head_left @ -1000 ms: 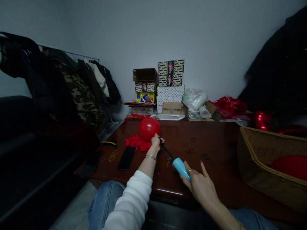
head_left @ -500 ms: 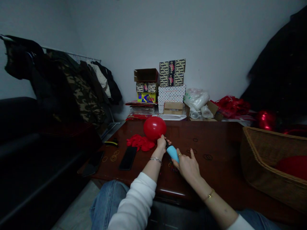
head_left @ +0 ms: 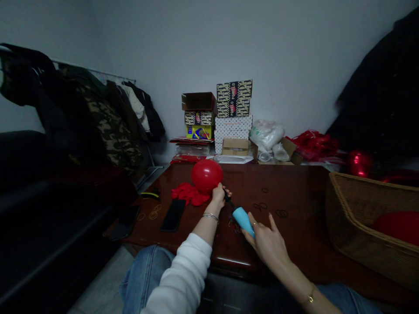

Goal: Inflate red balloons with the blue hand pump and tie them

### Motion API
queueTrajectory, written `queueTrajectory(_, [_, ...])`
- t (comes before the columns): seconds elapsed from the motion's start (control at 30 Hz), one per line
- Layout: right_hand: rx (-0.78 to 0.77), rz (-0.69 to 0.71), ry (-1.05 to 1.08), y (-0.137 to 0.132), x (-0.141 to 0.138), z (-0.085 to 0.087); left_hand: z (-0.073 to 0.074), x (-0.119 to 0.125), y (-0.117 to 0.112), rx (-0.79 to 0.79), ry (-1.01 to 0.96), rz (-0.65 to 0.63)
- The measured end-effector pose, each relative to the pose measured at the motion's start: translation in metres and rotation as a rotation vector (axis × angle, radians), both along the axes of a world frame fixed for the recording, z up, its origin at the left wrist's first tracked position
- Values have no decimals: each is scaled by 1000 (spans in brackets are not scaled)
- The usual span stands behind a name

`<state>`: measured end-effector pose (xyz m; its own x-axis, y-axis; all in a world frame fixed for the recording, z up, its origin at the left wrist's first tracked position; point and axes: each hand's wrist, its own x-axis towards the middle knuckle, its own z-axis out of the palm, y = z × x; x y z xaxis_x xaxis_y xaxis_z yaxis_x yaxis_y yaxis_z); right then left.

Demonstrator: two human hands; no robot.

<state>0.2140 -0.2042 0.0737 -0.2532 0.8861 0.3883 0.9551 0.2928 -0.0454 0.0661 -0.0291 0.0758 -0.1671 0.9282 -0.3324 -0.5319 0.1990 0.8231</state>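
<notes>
A round red balloon [head_left: 207,175], partly inflated, sits on the tip of a hand pump above the dark wooden table [head_left: 294,192]. My left hand [head_left: 218,192] is closed around the balloon's neck at the pump's black nozzle. My right hand [head_left: 266,237] grips the light blue pump handle [head_left: 243,218], index finger raised; the handle stands a short way out from the nozzle on its black rod. A pile of flat red balloons [head_left: 190,195] lies just left of my left hand.
A black phone [head_left: 172,214] and loose rubber bands [head_left: 152,213] lie on the table's left. A wicker basket [head_left: 353,209] holding a red balloon stands at right. Stacked boxes [head_left: 232,115] and bags line the back wall. Coats hang at left.
My right hand pushed the blue handle in toward the nozzle half a second ago and has now drawn it partway back out. The balloon looks slightly larger.
</notes>
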Motion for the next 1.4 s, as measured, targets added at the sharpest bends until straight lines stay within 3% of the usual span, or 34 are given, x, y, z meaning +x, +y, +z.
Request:
queueTrajectory(0.2, [18,12,30,-14,11,-6,-1,-2,1,4,5,16])
queueTrajectory(0.4, [16,12,26,-11,9,-4,-2,-4,1,21,-10,46])
queueTrajectory(0.9, [-47,-46,-27,32,-25,8,-7,8,-9,4,-28,26])
queueTrajectory(1.17, [-4,-28,-14,17,-19,-3,-15,4,-5,-20,-20,36])
queueTrajectory(1.4, [26,18,20,-7,4,-10,-9,-6,2,0,-31,57])
